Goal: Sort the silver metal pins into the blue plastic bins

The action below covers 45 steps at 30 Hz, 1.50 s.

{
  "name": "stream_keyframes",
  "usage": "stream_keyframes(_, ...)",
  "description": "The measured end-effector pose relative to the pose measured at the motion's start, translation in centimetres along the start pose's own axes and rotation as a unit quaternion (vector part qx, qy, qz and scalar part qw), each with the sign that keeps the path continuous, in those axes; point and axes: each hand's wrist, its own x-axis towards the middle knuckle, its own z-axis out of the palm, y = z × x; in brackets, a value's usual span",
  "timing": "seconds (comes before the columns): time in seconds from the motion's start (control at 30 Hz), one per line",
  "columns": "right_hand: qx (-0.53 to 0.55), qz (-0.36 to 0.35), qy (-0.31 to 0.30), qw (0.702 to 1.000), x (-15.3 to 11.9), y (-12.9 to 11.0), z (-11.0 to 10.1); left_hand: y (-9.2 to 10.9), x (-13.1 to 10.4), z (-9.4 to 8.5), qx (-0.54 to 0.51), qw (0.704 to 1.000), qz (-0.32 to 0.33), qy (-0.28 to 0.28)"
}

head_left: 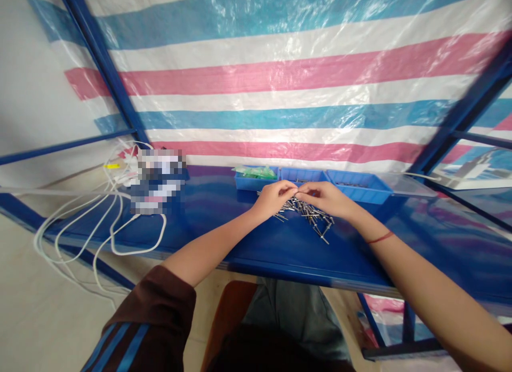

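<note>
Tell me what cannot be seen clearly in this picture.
- Head view: what the left hand and right hand pinch between their fingers is too small to tell.
- The box at the left is blurred out.
- The contents of the middle tray and right tray are partly hidden by their walls.
- The pins are too small to tell their exact type.
</note>
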Motion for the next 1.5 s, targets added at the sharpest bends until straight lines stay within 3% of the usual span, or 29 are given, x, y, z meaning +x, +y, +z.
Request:
stream_keyframes(0.13, 0.101, 0.017, 0.069, 0.992, 0.2, -0.3, 1.6, -0.4, 0.3, 0.0, -0.114, 0.992, -0.057, 0.021)
stream_keyframes(0.27, 0.186, 0.041, 0.083, 0.978, 0.1, -0.7, 1.7, -0.1, 0.6, -0.1, -0.217, 0.972, -0.087, 0.004)
stream_keyframes(0.53, 0.251, 0.047, 0.122, 0.959, 0.1, -1.2, 1.9, 0.4, 0.4, 0.1, -0.338, 0.922, -0.174, -0.069)
stream_keyframes(0.73, 0.204, 0.041, 0.208, 0.956, 0.3, -1.4, 1.7, 0.4, 0.4, 0.0, -0.305, 0.933, -0.165, -0.1)
stream_keyframes(0.9, 0.212, 0.053, 0.18, 0.959, 0.1, -1.7, 1.4, 0.0, 0.4, 0.0, -0.32, 0.929, -0.162, -0.092)
stream_keyframes(1.13, 0.183, 0.042, 0.186, 0.964, 0.1, -2.0, 1.3, 0.6, 0.2, 0.0, -0.346, 0.914, -0.183, -0.103)
stream_keyframes(1.27, 0.143, 0.031, 0.187, 0.971, 0.1, -1.5, 1.3, 0.6, 0.3, -0.1, -0.294, 0.941, -0.157, -0.064)
stream_keyframes(1.4, 0.027, -0.004, 0.214, 0.976, 0.1, -1.0, 1.3, 0.1, 0.6, 0.0, -0.233, 0.967, -0.102, 0.001)
stream_keyframes(1.5, -0.059, -0.03, 0.182, 0.981, 0.2, -0.8, 1.1, -0.4, 0.7, 0.1, -0.192, 0.979, -0.062, 0.018)
